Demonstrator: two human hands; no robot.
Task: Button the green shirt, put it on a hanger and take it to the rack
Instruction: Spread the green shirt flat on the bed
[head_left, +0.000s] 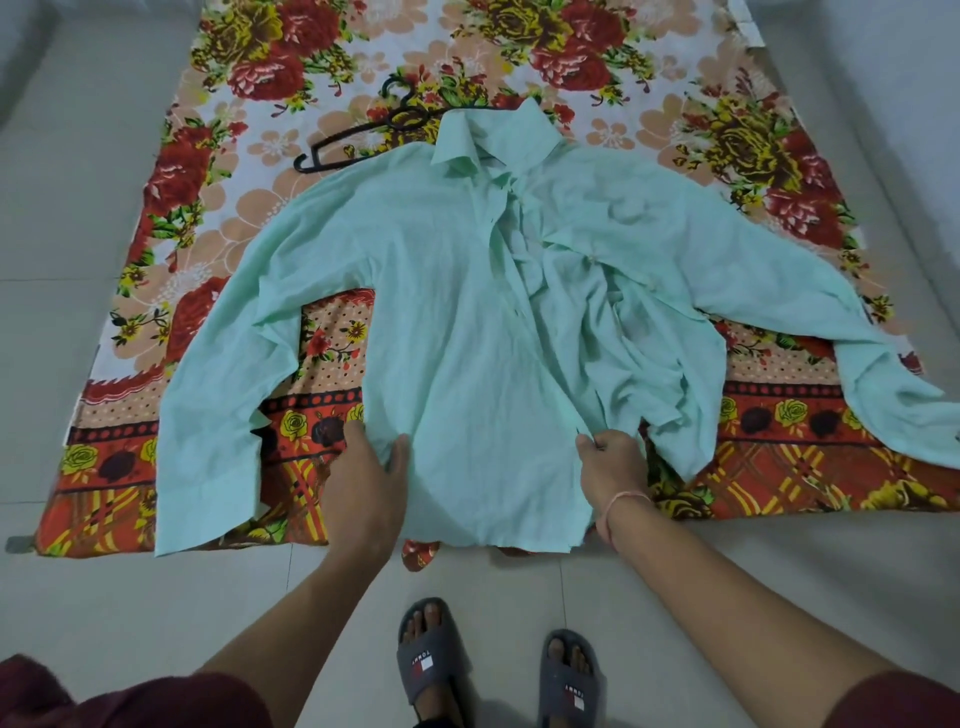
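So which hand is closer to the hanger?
Left. The left hand grips the shirt at its lower edge, on the same side as the hanger; the right hand pinches the shirt further right. Neither touches the hanger, which lies past the shirt's far end.

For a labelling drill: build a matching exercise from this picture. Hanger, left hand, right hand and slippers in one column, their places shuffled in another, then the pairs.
1 hanger
2 left hand
3 right hand
4 slippers

A pinches the green shirt's front edge near the hem
B on the tiled floor
C on the floral sheet, partly under the collar
D holds the green shirt's side edge

Pairs: 1-C, 2-D, 3-A, 4-B
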